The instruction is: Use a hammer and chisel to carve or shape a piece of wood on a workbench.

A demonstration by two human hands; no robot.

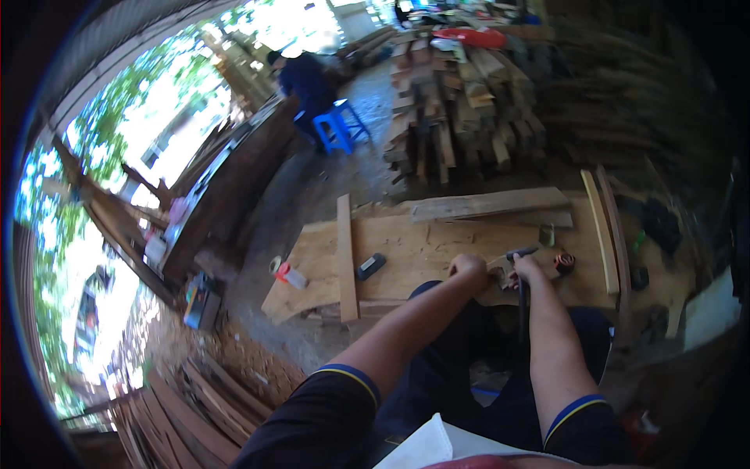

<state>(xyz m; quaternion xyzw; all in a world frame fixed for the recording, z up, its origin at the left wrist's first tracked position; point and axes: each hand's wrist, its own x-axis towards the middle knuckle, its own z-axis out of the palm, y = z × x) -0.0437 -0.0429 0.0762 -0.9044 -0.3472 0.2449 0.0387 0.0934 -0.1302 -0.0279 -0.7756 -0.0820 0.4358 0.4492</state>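
My right hand (530, 268) is closed around a hammer (523, 313), close to its dark head, with the handle hanging down toward my lap. To its left, my left hand (469, 266) is curled over the wooden workbench (422, 258); its fingers are turned away, so whatever they grip is hidden. Between both hands lies a small piece of wood (501, 274) with an uneven, carved-looking surface. An orange and black tape measure (564, 263) rests just right of my right hand. Further left on the bench sits a dark oblong block (371, 266).
A flat board (346, 258) crosses the bench's left side, near a red-capped bottle (292, 275). Planks (492, 205) lie along the far edge; a pale strip (600, 230) lies at right. Beyond stands a lumber stack (461, 109). A person (307, 84) is near a blue stool (337, 127).
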